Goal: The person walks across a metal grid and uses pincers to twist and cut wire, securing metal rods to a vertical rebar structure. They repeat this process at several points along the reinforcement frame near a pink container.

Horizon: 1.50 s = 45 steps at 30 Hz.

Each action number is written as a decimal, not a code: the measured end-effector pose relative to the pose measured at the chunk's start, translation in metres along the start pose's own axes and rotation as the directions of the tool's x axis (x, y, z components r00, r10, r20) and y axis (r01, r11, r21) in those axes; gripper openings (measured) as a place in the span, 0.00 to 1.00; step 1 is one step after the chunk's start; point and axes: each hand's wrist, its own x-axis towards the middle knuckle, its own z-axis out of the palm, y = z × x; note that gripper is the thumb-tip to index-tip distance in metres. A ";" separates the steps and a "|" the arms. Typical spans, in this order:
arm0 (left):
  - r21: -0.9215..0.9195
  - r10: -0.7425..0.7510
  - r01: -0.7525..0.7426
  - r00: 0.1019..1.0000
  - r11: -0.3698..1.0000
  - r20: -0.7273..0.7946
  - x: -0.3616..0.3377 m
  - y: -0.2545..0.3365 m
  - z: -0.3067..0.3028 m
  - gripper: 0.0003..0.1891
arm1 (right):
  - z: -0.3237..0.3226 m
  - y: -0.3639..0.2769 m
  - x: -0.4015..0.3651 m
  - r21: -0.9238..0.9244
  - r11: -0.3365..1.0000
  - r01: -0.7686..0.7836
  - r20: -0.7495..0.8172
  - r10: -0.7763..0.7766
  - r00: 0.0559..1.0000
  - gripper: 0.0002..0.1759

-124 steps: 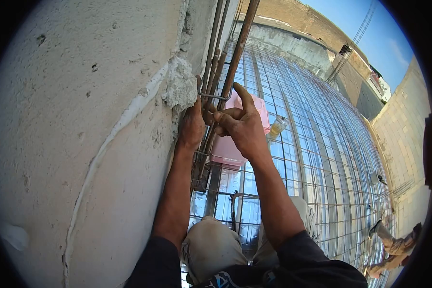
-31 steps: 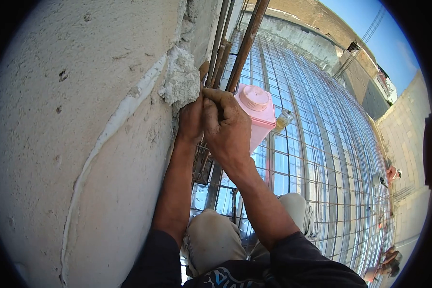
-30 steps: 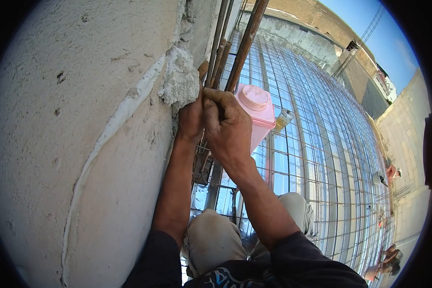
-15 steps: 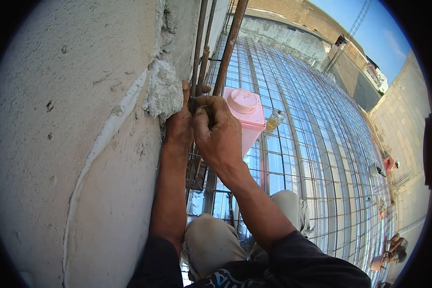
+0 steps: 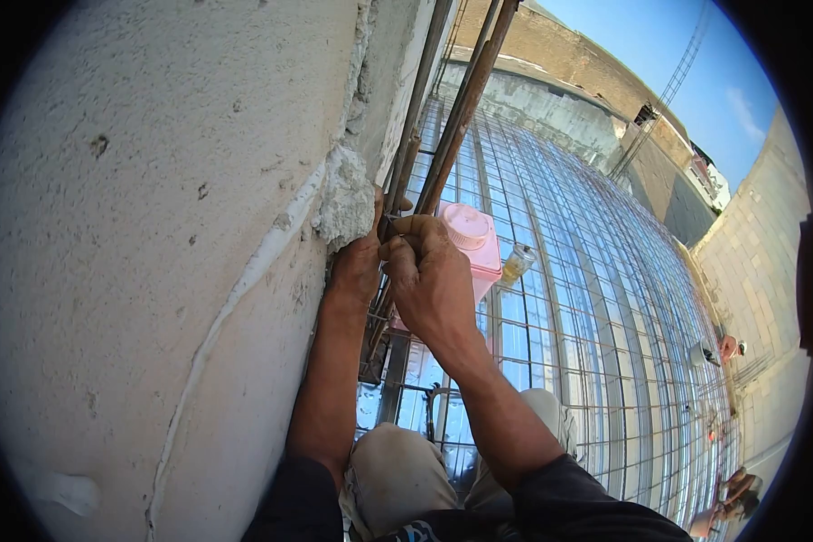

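Observation:
Both my hands are at the upright rusty rebar bars (image 5: 465,113), beside a rough lump of concrete (image 5: 344,200) on the wall. My left hand (image 5: 359,257) reaches up between wall and bars, its fingers partly hidden behind them. My right hand (image 5: 429,275) has thumb and index finger pinched together at the bars; what lies between them is too small to make out. Just behind my right hand stands a pink container (image 5: 483,248) with a round lid, on the steel mesh.
A plastered wall (image 5: 181,181) fills the left side. Steel mesh (image 5: 596,298) over shiny metal decking spreads to the right. A glass jar (image 5: 518,263) with yellowish contents sits past the pink container. Other people (image 5: 739,495) are at the far right edge.
The view has shifted, so hands, bars and pink container appear further right and lower. Both hands remain at the bars, and my right fingers have moved slightly.

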 end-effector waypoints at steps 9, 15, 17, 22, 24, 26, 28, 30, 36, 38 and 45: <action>0.015 -0.176 0.176 0.984 0.984 0.002 -0.008 0.019 0.006 0.23 | 0.015 0.012 -0.018 0.324 0.941 -0.093 -0.092 0.130 0.987 0.11; 0.135 -0.032 0.033 0.999 0.990 -0.006 -0.007 0.016 0.008 0.21 | 0.010 0.015 -0.029 0.038 0.999 -0.005 -0.055 0.007 0.998 0.14; 0.102 -0.006 0.012 0.998 0.995 -0.059 -0.010 0.017 0.015 0.22 | 0.012 0.009 -0.029 -0.162 0.981 0.105 -0.078 -0.119 0.990 0.15; 0.035 -0.123 0.121 0.991 0.992 0.051 -0.003 0.005 -0.004 0.26 | 0.003 -0.008 -0.018 -0.458 0.865 0.204 0.045 -0.207 0.977 0.11; 0.043 -0.119 0.119 0.993 0.992 0.002 -0.009 0.012 0.006 0.26 | -0.005 -0.012 -0.009 -0.530 0.802 0.276 0.110 -0.257 0.960 0.09; 0.016 -0.106 0.106 0.994 0.994 -0.006 -0.008 0.008 0.004 0.25 | -0.013 -0.019 0.003 -0.596 0.727 0.342 0.190 -0.287 0.939 0.10; -0.024 -0.077 0.078 0.996 0.997 0.036 0.003 -0.010 -0.010 0.26 | -0.024 -0.033 0.017 -0.657 0.637 0.404 0.277 -0.294 0.915 0.11; -0.021 -0.039 0.042 0.995 0.999 0.090 0.003 -0.012 -0.015 0.28 | -0.031 -0.040 0.029 -0.629 0.641 0.439 0.314 -0.306 0.898 0.10; 0.013 0.021 -0.021 1.000 1.000 0.015 -0.002 0.001 0.001 0.31 | -0.031 -0.033 0.038 -0.524 0.772 0.359 0.184 -0.309 0.933 0.13; 0.008 0.025 -0.025 1.000 1.000 -0.006 -0.005 0.003 0.006 0.24 | -0.025 -0.028 0.031 -0.446 0.862 0.241 0.071 -0.234 0.970 0.13; 0.057 -0.090 0.087 0.995 0.995 0.051 -0.010 0.014 0.004 0.27 | 0.010 -0.005 0.008 0.431 0.886 -0.169 -0.172 0.265 0.949 0.10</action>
